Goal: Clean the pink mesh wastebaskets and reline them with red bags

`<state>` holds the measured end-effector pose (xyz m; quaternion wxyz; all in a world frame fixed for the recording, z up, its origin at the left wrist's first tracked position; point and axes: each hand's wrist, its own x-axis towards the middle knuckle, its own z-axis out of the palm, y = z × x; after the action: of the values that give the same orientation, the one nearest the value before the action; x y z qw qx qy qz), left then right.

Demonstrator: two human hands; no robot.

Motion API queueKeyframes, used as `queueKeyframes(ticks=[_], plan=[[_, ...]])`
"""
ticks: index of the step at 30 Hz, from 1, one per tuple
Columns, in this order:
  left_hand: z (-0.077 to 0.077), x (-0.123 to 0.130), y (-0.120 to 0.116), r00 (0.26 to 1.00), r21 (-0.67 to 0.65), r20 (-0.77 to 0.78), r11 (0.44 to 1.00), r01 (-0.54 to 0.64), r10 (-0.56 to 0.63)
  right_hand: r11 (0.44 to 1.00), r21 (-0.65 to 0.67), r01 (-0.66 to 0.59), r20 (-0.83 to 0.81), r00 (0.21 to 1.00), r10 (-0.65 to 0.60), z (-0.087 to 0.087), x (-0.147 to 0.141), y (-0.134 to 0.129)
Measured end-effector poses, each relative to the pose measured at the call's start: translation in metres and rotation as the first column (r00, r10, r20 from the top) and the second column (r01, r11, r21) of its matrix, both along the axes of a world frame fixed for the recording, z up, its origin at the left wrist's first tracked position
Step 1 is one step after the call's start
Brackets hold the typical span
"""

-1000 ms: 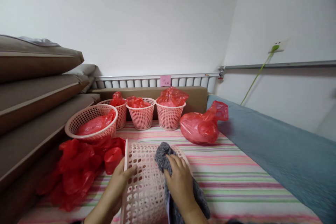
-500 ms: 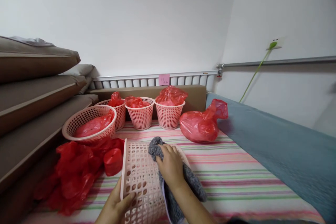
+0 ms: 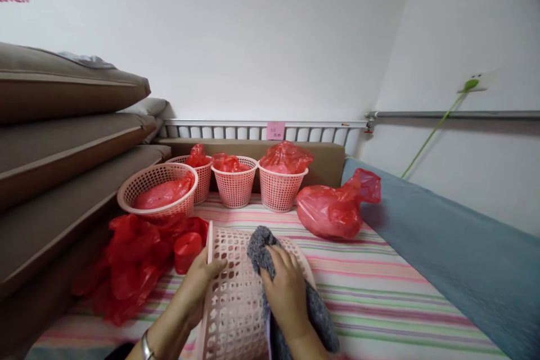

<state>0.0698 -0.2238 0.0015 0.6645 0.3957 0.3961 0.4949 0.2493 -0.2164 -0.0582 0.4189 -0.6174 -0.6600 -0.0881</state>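
A pale pink perforated plastic basket (image 3: 236, 298), tipped sideways on the striped cloth (image 3: 371, 275), is gripped at its rim by the left hand (image 3: 198, 287), thumb outside. A grey fuzzy cloth (image 3: 261, 247) is pinched against its wall by the right hand's (image 3: 287, 287) curled fingers. Fibres could be snagged by the holes, or the basket rolled by uneven pressure.

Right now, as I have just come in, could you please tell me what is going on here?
A person's left hand holds a pink basket on its side, near the rim, while the right hand presses a grey cloth against its outside. Behind it are four more baskets with red bags in them. To their right, a filled bag lies on the striped sheet. Loose red plastic and a red roll lie at the left.
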Motion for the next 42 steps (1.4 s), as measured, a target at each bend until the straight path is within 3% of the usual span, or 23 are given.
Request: queueKeyframes(ticks=[3, 6, 10, 17, 22, 25, 30, 32, 34, 38, 42], plan=[[-0.006, 0.002, 0.004, 0.996, 0.074, 0.046, 0.995, 0.072, -0.076, 0.999, 0.05, 0.016, -0.003, 1.0, -0.016, -0.008, 0.008, -0.006], [-0.03, 0.003, 0.001, 0.997, 0.152, 0.058, 0.988, 0.036, -0.045, 0.999, 0.028, 0.03, -0.011, 0.999, -0.03, -0.011, 0.012, -0.003], [-0.061, 0.001, -0.004, 0.999, 0.115, 0.032, 0.993, 0.039, -0.043, 0.999, -0.027, 0.034, -0.015, 0.999, -0.034, -0.008, 0.008, 0.008], [-0.091, -0.007, -0.01, 0.992, 0.073, 0.077, 0.993, 0.093, -0.099, 0.996, -0.071, 0.047, 0.017, 0.999, -0.046, 0.017, 0.0, 0.039], [-0.106, -0.011, -0.02, 0.981, 0.15, 0.08, 0.975, 0.166, -0.179, 0.986, -0.127, 0.106, 0.076, 0.992, -0.097, 0.029, -0.002, 0.064], [-0.099, -0.009, -0.021, 0.976, 0.166, 0.039, 0.965, 0.205, -0.214, 0.99, -0.106, 0.098, 0.064, 0.994, -0.092, 0.027, -0.002, 0.063], [-0.049, 0.002, 0.001, 0.998, 0.165, -0.015, 0.985, -0.05, 0.053, 0.996, -0.06, 0.062, 0.018, 0.998, -0.061, 0.017, 0.0, 0.043], [-0.03, 0.007, 0.012, 0.999, 0.125, 0.014, 0.991, -0.042, 0.041, 0.998, -0.046, 0.051, 0.005, 0.999, -0.051, 0.009, 0.002, 0.032], [-0.02, 0.007, 0.017, 1.0, 0.103, 0.023, 0.995, -0.004, 0.002, 0.999, -0.027, 0.042, 0.0, 0.999, -0.042, 0.001, 0.004, 0.02], [-0.026, -0.002, 0.009, 0.999, 0.107, 0.031, 0.994, 0.014, -0.017, 1.0, 0.004, 0.018, 0.014, 1.0, -0.018, -0.01, 0.004, 0.001], [-0.042, -0.014, -0.007, 1.0, 0.05, 0.002, 0.998, 0.027, -0.027, 0.999, -0.045, 0.031, 0.018, 0.999, -0.03, 0.005, -0.001, 0.007]])
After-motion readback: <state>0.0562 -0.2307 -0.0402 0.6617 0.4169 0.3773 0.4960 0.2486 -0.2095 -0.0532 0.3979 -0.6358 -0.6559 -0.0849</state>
